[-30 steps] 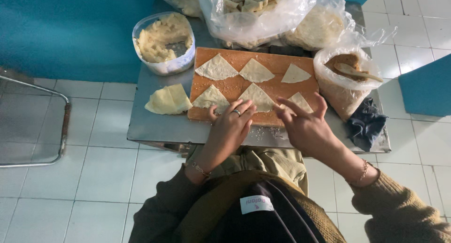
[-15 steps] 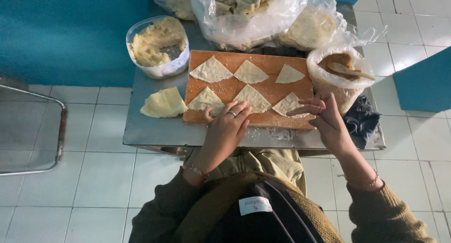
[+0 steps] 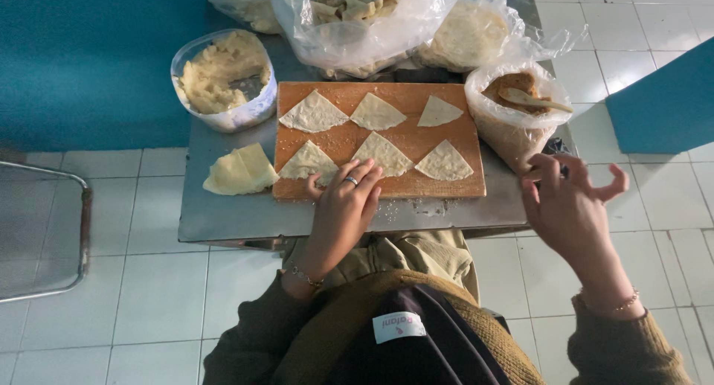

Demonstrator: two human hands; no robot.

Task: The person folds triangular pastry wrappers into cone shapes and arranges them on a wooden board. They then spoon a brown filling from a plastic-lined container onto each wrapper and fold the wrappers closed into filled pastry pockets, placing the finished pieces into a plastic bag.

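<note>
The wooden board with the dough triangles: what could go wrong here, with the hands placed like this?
1. The wooden board reaches the metal table's front edge, where the left hand presses; a push might slide it off.
2. The right hand hovers open beside the bag of brown filling, which stands at the table's right edge with a spoon inside; a bump could tip it.
3. The folded dough stack lies off the board and may pick up dirt.
</note>
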